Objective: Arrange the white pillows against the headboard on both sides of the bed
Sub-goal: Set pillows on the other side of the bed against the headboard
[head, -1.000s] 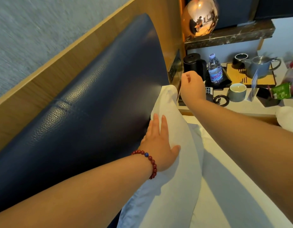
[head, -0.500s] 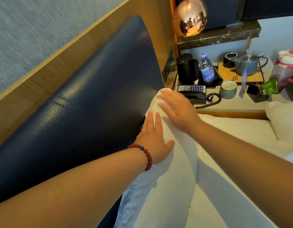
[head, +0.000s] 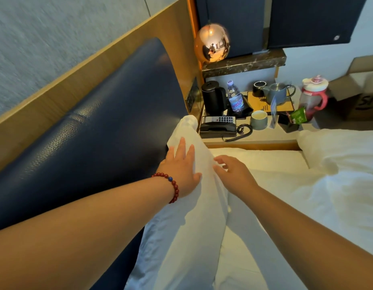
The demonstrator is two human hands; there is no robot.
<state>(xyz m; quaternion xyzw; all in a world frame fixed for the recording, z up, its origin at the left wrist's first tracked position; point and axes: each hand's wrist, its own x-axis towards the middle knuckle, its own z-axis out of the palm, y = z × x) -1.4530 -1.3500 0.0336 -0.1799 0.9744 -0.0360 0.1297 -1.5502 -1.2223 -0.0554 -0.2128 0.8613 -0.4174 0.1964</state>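
A white pillow [head: 187,222] stands on edge, leaning against the dark blue padded headboard [head: 93,143]. My left hand [head: 182,166], with a red bead bracelet on the wrist, lies flat with straight fingers on the pillow's upper part, next to the headboard. My right hand [head: 233,171] rests with spread, relaxed fingers on the pillow's front face, just right of the left hand. Neither hand grips the fabric. The white bed sheet [head: 275,185] lies to the right of the pillow.
A bedside table [head: 265,137] beyond the pillow holds a black phone [head: 219,126], a black kettle [head: 212,97], a water bottle [head: 234,97], a cup [head: 258,120], a grey teapot [head: 277,92] and a red-handled jug [head: 313,97]. A copper globe lamp [head: 211,42] hangs above. Crumpled white bedding [head: 344,164] lies right.
My right hand came back from near the bedside table, swept down the pillow's top edge and now rests lower on its front. My left hand stayed flat on the pillow.
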